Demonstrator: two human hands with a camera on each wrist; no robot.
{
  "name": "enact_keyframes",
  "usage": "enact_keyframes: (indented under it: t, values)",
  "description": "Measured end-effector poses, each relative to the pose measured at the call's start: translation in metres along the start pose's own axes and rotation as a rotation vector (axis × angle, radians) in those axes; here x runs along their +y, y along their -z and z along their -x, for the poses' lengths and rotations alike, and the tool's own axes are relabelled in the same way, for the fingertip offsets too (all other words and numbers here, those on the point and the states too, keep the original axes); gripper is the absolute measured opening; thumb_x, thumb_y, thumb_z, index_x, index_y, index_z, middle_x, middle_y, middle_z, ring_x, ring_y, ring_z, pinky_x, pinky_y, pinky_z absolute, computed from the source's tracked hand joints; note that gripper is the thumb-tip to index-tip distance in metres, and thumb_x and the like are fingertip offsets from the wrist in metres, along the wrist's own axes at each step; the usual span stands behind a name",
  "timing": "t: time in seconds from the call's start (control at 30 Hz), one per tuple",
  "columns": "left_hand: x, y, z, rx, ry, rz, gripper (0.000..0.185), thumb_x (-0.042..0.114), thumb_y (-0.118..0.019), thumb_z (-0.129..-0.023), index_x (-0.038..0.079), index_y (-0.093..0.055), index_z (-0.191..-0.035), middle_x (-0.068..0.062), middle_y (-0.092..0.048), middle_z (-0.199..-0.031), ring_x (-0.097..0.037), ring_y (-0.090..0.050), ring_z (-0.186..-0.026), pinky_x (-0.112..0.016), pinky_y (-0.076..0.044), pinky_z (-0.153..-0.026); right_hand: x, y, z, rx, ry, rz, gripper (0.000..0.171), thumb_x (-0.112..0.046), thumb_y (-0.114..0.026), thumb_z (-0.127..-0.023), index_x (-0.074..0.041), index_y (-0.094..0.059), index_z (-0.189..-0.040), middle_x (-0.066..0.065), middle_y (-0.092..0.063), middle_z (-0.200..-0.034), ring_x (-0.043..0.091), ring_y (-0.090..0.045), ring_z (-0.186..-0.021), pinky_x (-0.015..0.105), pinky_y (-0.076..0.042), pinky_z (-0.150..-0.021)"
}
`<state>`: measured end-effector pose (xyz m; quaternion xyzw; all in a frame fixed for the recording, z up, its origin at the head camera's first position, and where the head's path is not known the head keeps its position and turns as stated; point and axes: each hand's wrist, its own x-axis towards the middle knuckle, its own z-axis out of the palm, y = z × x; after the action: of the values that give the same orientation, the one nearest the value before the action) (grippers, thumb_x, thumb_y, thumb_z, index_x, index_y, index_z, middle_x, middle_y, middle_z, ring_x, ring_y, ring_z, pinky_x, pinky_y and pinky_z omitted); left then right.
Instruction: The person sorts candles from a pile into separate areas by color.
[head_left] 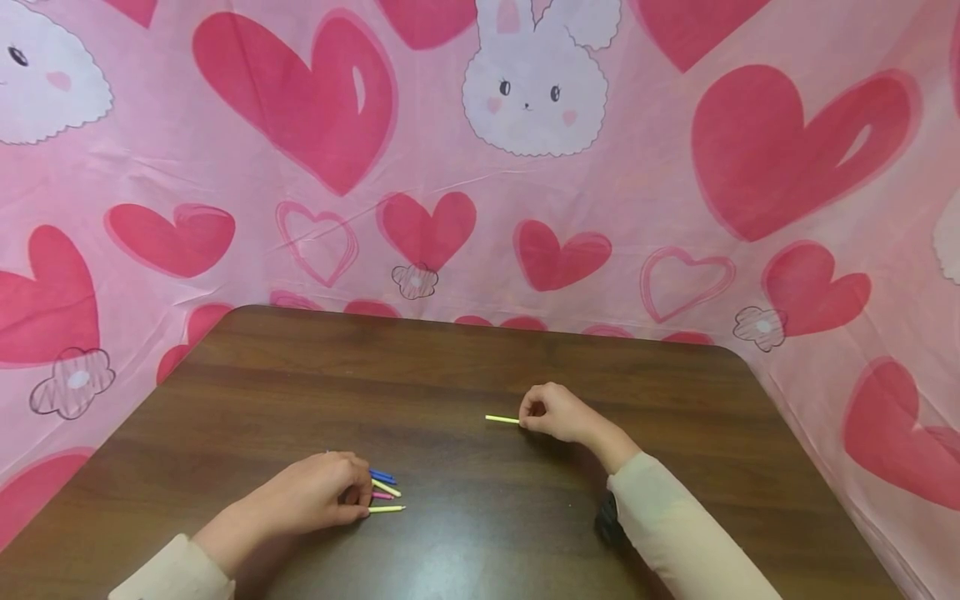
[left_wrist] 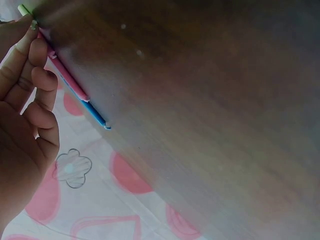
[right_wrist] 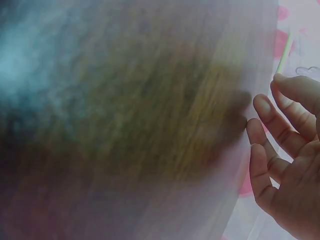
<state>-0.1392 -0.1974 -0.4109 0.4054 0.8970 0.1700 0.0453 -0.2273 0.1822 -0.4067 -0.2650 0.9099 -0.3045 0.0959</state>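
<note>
My right hand pinches one end of a thin yellow candle between thumb and forefinger, low over the middle of the table, the candle pointing left. In the right wrist view, that candle sticks up past the fingertips, with the other fingers loosely bent. At the left, my left hand pinches another yellow candle at its end. Close behind it lie a second yellow candle, a pink candle and blue candles, partly hidden by the fingers. The left wrist view shows pink and blue candles beyond the fingers.
A dark brown wooden table with rounded far corners spans the space. Pink cloth printed with hearts and rabbits hangs behind it and along both sides. A small black object sits under the right sleeve.
</note>
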Motion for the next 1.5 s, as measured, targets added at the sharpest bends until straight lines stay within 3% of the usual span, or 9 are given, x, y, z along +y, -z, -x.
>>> enact_keyframes:
  t: [1.13, 1.5]
  values:
    - [0.0015, 0.0001, 0.0006, 0.0, -0.01, -0.003, 0.022, 0.022, -0.076, -0.084, 0.031, -0.06, -0.072, 0.021, -0.048, -0.073, 0.006, -0.042, -0.07, -0.015, -0.037, -0.06, -0.0004, -0.0085, -0.0078, 0.007, -0.009, 0.066, 0.014, -0.004, -0.071, -0.086, -0.008, -0.065, -0.074, 0.0, -0.057, -0.073, 0.008, -0.048, -0.069, 0.023, -0.043, -0.064]
    - [0.0009, -0.0009, 0.0036, 0.038, -0.061, -0.03, 0.023, 0.019, -0.077, -0.081, 0.03, -0.06, -0.071, 0.02, -0.047, -0.071, 0.008, -0.04, -0.069, -0.013, -0.036, -0.059, 0.0033, -0.007, -0.005, 0.016, -0.002, 0.047, 0.01, -0.005, -0.072, -0.086, -0.007, -0.066, -0.078, -0.001, -0.058, -0.071, 0.008, -0.049, -0.067, 0.023, -0.043, -0.063]
